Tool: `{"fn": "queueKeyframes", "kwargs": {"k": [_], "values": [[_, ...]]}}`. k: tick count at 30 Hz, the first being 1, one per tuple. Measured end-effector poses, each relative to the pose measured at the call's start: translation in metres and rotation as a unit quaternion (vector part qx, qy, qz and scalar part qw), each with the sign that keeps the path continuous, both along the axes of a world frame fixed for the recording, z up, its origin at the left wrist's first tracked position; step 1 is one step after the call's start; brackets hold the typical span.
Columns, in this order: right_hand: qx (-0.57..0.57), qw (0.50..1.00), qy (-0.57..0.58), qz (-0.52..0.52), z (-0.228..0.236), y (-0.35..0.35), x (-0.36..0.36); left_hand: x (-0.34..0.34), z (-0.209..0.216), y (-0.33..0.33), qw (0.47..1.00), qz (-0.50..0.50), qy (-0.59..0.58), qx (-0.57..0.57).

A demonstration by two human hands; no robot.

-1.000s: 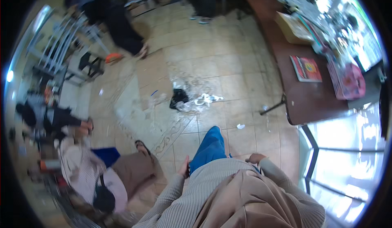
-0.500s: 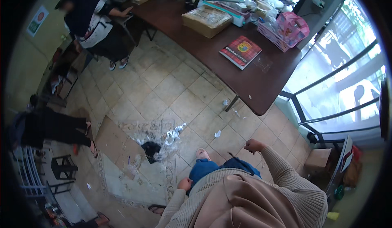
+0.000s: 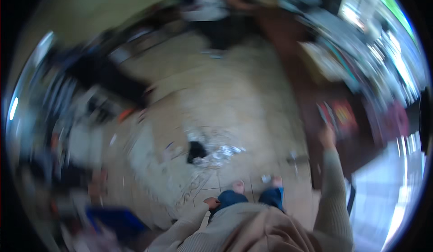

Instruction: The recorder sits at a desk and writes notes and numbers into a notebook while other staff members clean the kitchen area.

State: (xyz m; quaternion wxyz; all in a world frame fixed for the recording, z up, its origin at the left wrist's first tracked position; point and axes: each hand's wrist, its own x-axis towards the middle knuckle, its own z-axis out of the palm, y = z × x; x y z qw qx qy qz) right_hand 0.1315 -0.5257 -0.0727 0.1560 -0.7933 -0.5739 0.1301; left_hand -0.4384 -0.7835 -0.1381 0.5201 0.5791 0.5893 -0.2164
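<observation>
The view is smeared by motion. My right hand (image 3: 328, 136) reaches out over the brown table (image 3: 311, 116), at the near left edge of a red book (image 3: 343, 119) with a yellow emblem. Its fingers are blurred, and whether they touch or grip the book cannot be made out. Low beside my left thigh, in blue trousers (image 3: 232, 199), hangs my left hand (image 3: 211, 202), its fingers curled in and nothing visible in them.
Black and silvery scraps (image 3: 197, 153) lie on the tiled floor ahead. A boxy pale package (image 3: 322, 61) and blurred goods line the table's far part. Two people stand beyond, one far ahead, one in dark clothes (image 3: 108, 78) at the left. A blue object (image 3: 115, 220) shows at lower left.
My view has swung to the left, so the table and book now appear farther right and nearer. My right arm has stretched forward from beside my body to the book. My left hand stays low.
</observation>
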Motion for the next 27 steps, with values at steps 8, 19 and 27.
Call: {"fn": "queueKeyframes", "kwargs": {"k": [8, 19, 27], "values": [[-0.053, 0.961, -0.272, -0.007, 0.011, 0.086, 0.037, 0.106, 0.038, -0.086, 0.947, 0.295, 0.117, 0.048], [-0.056, 0.908, -0.329, 0.251, 0.033, 0.045, 0.048, 0.162, 0.000, -0.184, 0.929, 0.341, 0.137, -0.037], [0.043, 0.834, -0.152, 0.529, 0.005, -0.078, 0.105, 0.131, -0.016, -0.143, 0.935, 0.317, 0.101, 0.125]]}}
